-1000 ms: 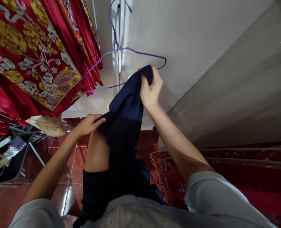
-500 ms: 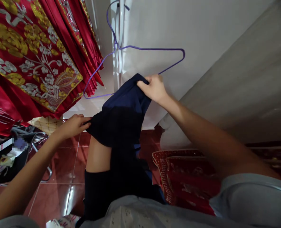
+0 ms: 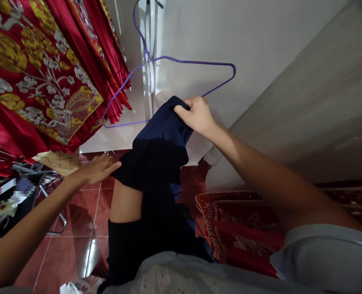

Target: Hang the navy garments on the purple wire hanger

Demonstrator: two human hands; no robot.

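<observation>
A dark navy garment (image 3: 164, 130), its exact kind unclear, hangs over the lower bar of a purple wire hanger (image 3: 196, 61). My right hand (image 3: 196, 114) grips the garment's upper right edge, thumb on top, close to the hanger bar; the other fingers are partly hidden behind the cloth. At the garment's lower left edge lies my left hand (image 3: 99, 169), its fingers stretched out and spread, touching or just beside the cloth. The garment's lower part blends into the dark shorts on my legs.
Red pleated cloths with gold and silver embroidery (image 3: 54, 77) hang at upper left. A metal-framed chair (image 3: 43, 192) holding small items stands at left. Red embroidered fabric (image 3: 242, 228) lies at lower right, beneath a grey drape (image 3: 291, 134). The floor (image 3: 73, 212) is red tile.
My left hand has loosened from its pinch on the garment's left edge, and its fingers have straightened. My right hand keeps its grip. The view has shifted slightly.
</observation>
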